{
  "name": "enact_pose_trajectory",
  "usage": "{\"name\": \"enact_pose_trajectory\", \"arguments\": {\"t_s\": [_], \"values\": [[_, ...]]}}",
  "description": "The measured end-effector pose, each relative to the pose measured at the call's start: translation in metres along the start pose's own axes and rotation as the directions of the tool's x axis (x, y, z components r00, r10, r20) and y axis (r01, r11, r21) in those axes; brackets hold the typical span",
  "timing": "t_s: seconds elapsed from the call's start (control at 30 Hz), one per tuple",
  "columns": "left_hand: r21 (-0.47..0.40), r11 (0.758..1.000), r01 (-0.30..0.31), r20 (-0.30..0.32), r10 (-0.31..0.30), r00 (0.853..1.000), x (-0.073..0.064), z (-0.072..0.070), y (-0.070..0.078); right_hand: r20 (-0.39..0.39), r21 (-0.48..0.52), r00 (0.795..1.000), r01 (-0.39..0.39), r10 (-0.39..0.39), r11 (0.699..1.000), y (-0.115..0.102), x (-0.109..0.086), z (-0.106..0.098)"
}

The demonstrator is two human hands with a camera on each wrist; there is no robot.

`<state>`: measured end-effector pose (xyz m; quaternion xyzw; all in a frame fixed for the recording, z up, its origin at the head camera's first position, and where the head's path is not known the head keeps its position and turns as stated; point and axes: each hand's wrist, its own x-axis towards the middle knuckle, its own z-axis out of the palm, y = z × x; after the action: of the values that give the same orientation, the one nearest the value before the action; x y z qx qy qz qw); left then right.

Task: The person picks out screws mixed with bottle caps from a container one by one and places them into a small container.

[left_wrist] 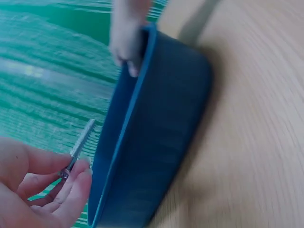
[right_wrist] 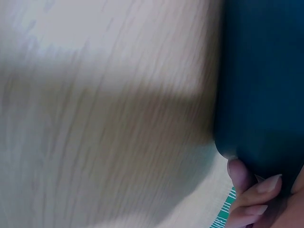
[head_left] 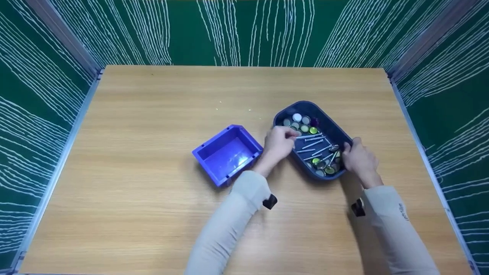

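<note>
My left hand pinches a metal screw between thumb and fingers, its threaded shank pointing away from the fingertips. That hand is over the left side of a dark blue tub. Inside the tub lie several more long silver screws. Round cap-like pieces, white, clear, green and one purple, are gathered around both ends of the screws. With my right hand I grip the tub's right rim, the thumb at the inside and fingers against the outer wall.
To the left of the tub stands a purple-blue plastic bin, with nothing visible inside; my left forearm passes close to its right corner. Both rest on a wooden table. Green walls with white streaks enclose the back and sides.
</note>
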<state>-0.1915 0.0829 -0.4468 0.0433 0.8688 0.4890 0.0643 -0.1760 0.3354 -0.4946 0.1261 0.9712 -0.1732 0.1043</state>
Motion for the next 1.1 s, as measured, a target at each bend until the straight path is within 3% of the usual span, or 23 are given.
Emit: {"name": "enact_pose_trajectory", "arguments": {"t_s": [0.03,0.1,0.2,0.27,0.37,0.47,0.57,0.7,0.97,1.03,1.1], "values": [[-0.096,0.995,0.034,0.038,-0.030,0.999,0.001,-0.002,-0.001,0.001,0.001,1.000,0.002,-0.002,1.000,0.000,0.000,0.000],[-0.269,0.956,0.119,0.149,-0.081,0.985,0.002,-0.006,-0.004,0.003,-0.001,1.000,0.004,-0.004,1.000,0.000,0.001,0.000],[-0.443,0.851,0.282,0.313,-0.148,0.938,0.002,-0.010,-0.006,0.006,0.000,1.000,0.004,-0.004,1.000,0.001,0.000,0.001],[-0.489,0.798,0.352,0.384,-0.166,0.908,0.002,-0.014,-0.008,0.003,0.000,1.000,0.004,-0.004,1.000,0.001,0.000,0.001],[-0.527,0.761,0.379,0.412,-0.161,0.897,0.001,-0.020,-0.010,-0.003,0.004,1.000,0.005,-0.005,1.000,0.001,0.000,0.002],[-0.551,0.764,0.336,0.386,-0.124,0.914,0.000,-0.029,-0.012,-0.015,-0.002,1.000,0.005,-0.005,1.000,0.000,0.000,0.002],[-0.534,0.796,0.283,0.344,-0.101,0.934,-0.002,-0.040,-0.016,-0.020,-0.002,1.000,0.002,-0.002,1.000,-0.001,0.000,0.001],[-0.495,0.827,0.268,0.321,-0.113,0.940,-0.006,-0.054,-0.024,-0.008,0.005,1.000,0.000,0.000,1.000,-0.001,0.000,0.000],[-0.516,0.826,0.226,0.244,-0.111,0.963,-0.010,-0.079,-0.038,0.021,0.002,1.000,-0.008,0.008,1.000,0.000,0.001,-0.001],[-0.497,0.844,0.201,0.218,-0.102,0.971,-0.010,-0.085,-0.042,0.020,0.002,1.000,-0.006,0.006,1.000,0.000,0.001,-0.001],[-0.431,0.888,0.159,0.187,-0.084,0.979,-0.010,-0.093,-0.046,0.016,0.000,1.000,-0.003,0.003,1.000,0.000,0.000,0.000]]}}
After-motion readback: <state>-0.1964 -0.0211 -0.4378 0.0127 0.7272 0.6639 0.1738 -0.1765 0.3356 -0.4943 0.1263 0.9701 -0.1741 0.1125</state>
